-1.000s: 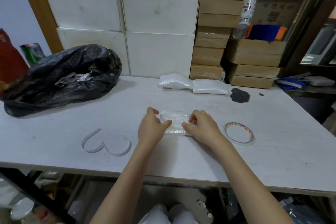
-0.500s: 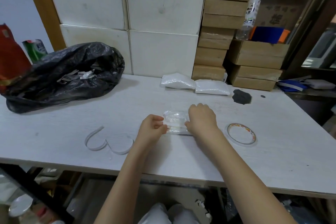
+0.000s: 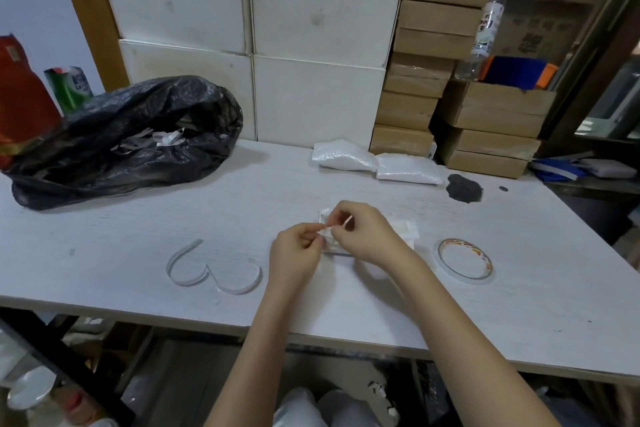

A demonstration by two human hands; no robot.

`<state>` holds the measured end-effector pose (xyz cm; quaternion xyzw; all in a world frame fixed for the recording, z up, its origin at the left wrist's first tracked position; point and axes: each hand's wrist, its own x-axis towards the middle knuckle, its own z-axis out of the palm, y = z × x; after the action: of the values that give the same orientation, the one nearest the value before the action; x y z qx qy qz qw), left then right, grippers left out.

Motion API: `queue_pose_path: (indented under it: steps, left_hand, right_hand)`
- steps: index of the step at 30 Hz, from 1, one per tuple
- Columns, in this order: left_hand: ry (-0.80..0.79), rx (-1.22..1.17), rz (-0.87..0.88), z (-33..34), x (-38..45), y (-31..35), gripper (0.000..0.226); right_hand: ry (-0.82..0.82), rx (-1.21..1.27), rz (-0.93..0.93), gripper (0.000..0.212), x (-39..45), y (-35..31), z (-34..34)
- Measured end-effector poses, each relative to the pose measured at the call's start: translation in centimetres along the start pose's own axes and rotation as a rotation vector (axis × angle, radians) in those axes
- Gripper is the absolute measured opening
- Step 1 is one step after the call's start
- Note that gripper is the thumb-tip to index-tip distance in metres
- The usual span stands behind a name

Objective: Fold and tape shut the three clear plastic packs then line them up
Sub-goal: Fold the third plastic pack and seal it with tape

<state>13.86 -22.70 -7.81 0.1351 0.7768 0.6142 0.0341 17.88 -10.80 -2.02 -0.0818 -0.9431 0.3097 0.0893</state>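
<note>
- The third pack (image 3: 405, 234) lies flat on the counter (image 3: 519, 305) near its front edge, mostly hidden under the hands; only its right end and a top corner show.
- The left hand (image 3: 294, 253) and right hand (image 3: 363, 236) meet over the pack's left end, each grip pinching a small white strip (image 3: 341, 222), probably tape or its backing; which one cannot be told.
- Judged from this, the pack looks folded and the taping is in hand, not finished.
- Two packs (image 3: 375, 163) lie touching, side by side, at the back of the counter, looking already sealed.
- Left to do: finish taping this pack and set it in line with those two.
- The tape roll (image 3: 464, 262) lies just right of the pack; curled backing strips (image 3: 214, 270) lie to the left.
</note>
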Motion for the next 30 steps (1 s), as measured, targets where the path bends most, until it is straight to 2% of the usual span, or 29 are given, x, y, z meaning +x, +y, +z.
queue_pose_path:
  steps: [4, 9, 17, 23, 30]
  left_hand:
    - [0.021, -0.073, 0.027, -0.2, -0.4, 0.1, 0.029]
    - [-0.003, -0.115, 0.055, 0.0, -0.5, 0.1, 0.032]
    - [0.0, -0.065, 0.122, 0.1, -0.7, 0.1, 0.037]
    - [0.015, -0.087, 0.109, 0.1, -0.7, 0.3, 0.038]
    - [0.024, -0.1, 0.091, 0.2, -0.6, 0.2, 0.039]
  right_hand:
    - [-0.04, -0.071, -0.042, 0.006, 0.1, 0.4, 0.7]
    - [-0.033, -0.019, -0.044, 0.003, 0.5, 1.0, 0.6]
    - [-0.101, -0.119, -0.108, 0.014, 0.5, 0.3, 0.1]
    - [-0.105, -0.021, -0.048, 0.004, 0.8, 0.8, 0.2]
    - [-0.065, 0.067, -0.011, 0.008, 0.8, 0.9, 0.3]
